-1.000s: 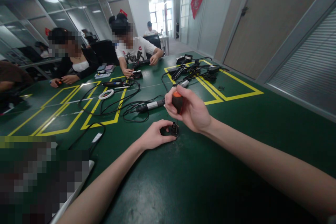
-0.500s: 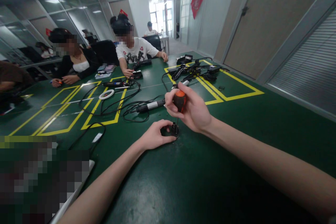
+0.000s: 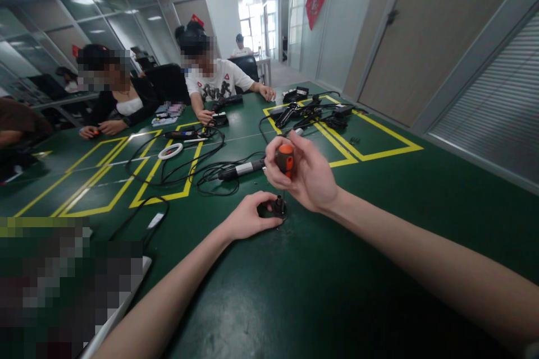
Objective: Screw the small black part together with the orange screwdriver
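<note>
The right hand is closed round a screwdriver by its orange-and-black handle, held upright with the thin shaft running down into a small black part on the green table. The left hand pins that part flat, fingers curled narrowly about it, near the middle of the table. The part looks light, rigid and prone to skid or spin on the smooth mat (so it wants holding low at its base). The driver's handle seems grippy; best held at its thick middle. Farther left lie a cabled tool and a white ring. Other people sit at the far side.
</note>
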A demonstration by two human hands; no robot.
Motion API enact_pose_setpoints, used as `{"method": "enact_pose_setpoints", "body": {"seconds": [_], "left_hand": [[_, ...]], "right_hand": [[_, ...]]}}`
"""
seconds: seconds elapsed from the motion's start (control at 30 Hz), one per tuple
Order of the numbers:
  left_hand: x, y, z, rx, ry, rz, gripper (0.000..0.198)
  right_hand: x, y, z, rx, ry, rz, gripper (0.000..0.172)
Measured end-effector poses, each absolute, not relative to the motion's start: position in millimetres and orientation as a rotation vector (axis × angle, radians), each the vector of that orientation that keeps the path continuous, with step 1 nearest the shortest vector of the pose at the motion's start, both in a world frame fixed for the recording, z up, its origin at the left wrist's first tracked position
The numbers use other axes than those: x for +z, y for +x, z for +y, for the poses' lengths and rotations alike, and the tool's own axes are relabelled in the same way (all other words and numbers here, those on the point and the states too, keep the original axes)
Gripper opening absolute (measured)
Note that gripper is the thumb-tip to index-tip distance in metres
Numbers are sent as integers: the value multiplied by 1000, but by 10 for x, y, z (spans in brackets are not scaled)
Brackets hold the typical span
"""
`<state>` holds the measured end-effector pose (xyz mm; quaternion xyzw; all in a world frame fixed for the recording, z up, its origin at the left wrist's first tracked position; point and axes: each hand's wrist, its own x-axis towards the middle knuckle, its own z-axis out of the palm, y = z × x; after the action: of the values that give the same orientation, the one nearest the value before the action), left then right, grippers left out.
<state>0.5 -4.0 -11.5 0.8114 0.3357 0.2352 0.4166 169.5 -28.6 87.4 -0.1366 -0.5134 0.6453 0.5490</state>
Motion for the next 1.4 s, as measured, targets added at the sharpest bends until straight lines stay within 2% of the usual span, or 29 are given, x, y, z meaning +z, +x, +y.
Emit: {"method": "enact_pose_setpoints", "body": {"seconds": [0.13,0.33,0.57,0.77,1.03,1.23,1.4], "left_hand": [[-119,9,-34,596,2031,830,28],[-119,11,-33,597,2038,855,26],[-137,3,-32,613,2036,836,27],[-123,18,-39,612,2036,832,26],[-129,15,-43,619,2037,836,27],[-141,16,-37,617,2036,833,27],[-127,15,-37,596,2048,845,24]], "right_hand": [[878,1683,-296,1487,-313,-1193,38],[889,1689,-281,1541,-363,-1206,49],[866,1680,-294,1507,-312,-1162,36],[875,1673,-285,1478,-374,-1182,45],[879,1653,-332,1472,-334,-1156,36],[874,1672,-305,1531,-332,-1191,48],[862,1668,-326,1525,-278,-1166,38]]}}
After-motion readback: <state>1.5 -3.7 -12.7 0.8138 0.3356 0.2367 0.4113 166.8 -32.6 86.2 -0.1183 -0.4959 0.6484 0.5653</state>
